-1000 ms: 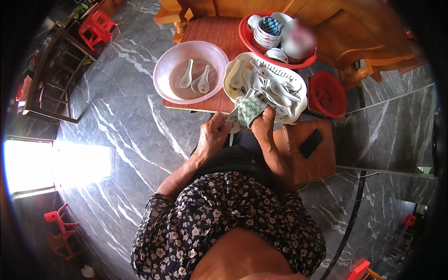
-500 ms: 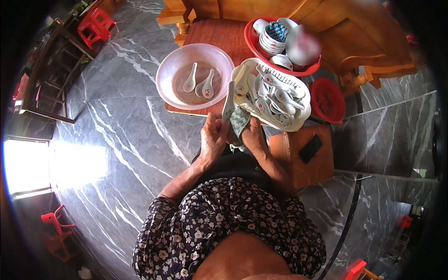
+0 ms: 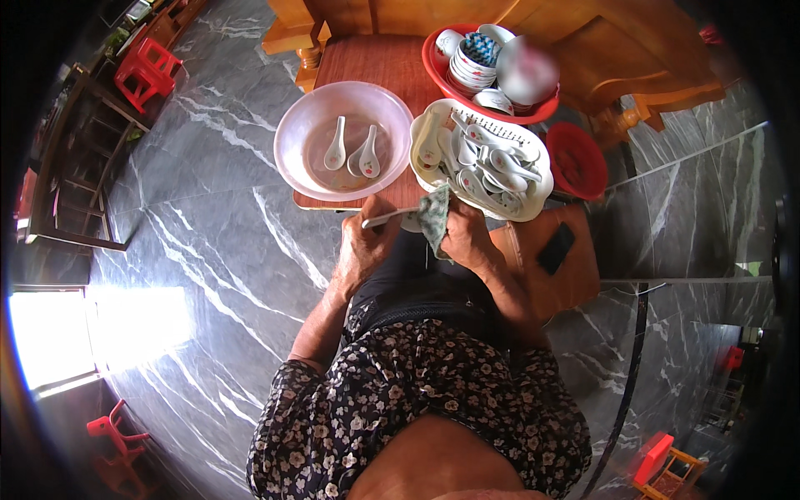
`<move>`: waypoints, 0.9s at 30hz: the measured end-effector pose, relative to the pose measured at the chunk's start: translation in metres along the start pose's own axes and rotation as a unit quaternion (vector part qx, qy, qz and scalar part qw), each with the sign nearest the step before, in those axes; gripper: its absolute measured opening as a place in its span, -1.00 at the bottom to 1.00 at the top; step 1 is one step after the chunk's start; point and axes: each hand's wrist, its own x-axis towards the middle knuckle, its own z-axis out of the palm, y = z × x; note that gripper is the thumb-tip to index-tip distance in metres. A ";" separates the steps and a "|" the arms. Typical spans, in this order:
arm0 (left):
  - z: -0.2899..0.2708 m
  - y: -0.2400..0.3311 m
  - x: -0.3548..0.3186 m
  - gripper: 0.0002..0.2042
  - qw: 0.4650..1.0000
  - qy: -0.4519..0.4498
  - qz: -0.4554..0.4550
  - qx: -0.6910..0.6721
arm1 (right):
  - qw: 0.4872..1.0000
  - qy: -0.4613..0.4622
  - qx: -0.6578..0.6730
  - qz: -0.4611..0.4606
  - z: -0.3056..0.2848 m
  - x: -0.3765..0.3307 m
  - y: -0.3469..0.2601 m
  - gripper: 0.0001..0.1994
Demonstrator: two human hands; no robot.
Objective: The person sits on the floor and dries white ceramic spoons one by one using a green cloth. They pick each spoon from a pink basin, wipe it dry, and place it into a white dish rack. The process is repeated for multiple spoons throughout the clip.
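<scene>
My left hand [image 3: 365,242] is closed around the handle of a white soup spoon [image 3: 390,217], which lies nearly level and points right. In my right hand [image 3: 468,240] is a green and white patterned cloth [image 3: 434,220], wrapped over the spoon's bowl end and hiding most of it. Just beyond my hands, a white plastic basket [image 3: 537,202] holds many white soup spoons with small red flowers. To its left, a pale pink translucent basin [image 3: 287,158] has several similar spoons on its bottom.
Both containers stand on a reddish-brown wooden table [image 3: 367,60]. Behind the basket, a red basin [image 3: 431,62] holds stacked bowls and a blue checked cloth. A smaller red basin [image 3: 583,162] is at right. Below it, a dark phone [image 3: 556,248] lies on a brown stool [image 3: 579,287].
The spoon has tipped from upright to nearly level, its end now in the cloth. My right hand has brought the cloth up around it, and my left hand has shifted slightly left.
</scene>
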 end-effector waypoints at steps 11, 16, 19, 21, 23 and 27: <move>-0.001 0.004 -0.011 -0.96 0.959 0.027 -0.029 -0.281 | 0.967 0.106 0.196 0.120 0.020 0.004 -0.008 -0.84; 0.020 -0.005 -0.012 -0.92 0.934 0.055 -0.075 -0.345 | 0.821 0.119 0.471 0.299 0.043 -0.014 0.007 -0.88; 0.013 -0.009 -0.008 -0.89 0.954 0.011 -0.086 -0.288 | 0.851 0.130 0.433 0.268 0.039 -0.012 0.015 -0.89; 0.000 -0.012 -0.006 -0.87 0.969 -0.032 -0.084 -0.230 | 0.878 0.079 0.383 0.274 0.022 -0.008 0.018 -0.89; -0.002 -0.015 -0.004 -0.86 0.988 -0.044 -0.077 -0.127 | 0.952 0.079 0.230 0.186 0.011 -0.001 0.026 -0.84; 0.004 -0.014 0.000 -0.85 0.995 -0.078 -0.048 0.045 | 0.979 0.117 0.113 0.121 0.004 0.005 0.032 -0.82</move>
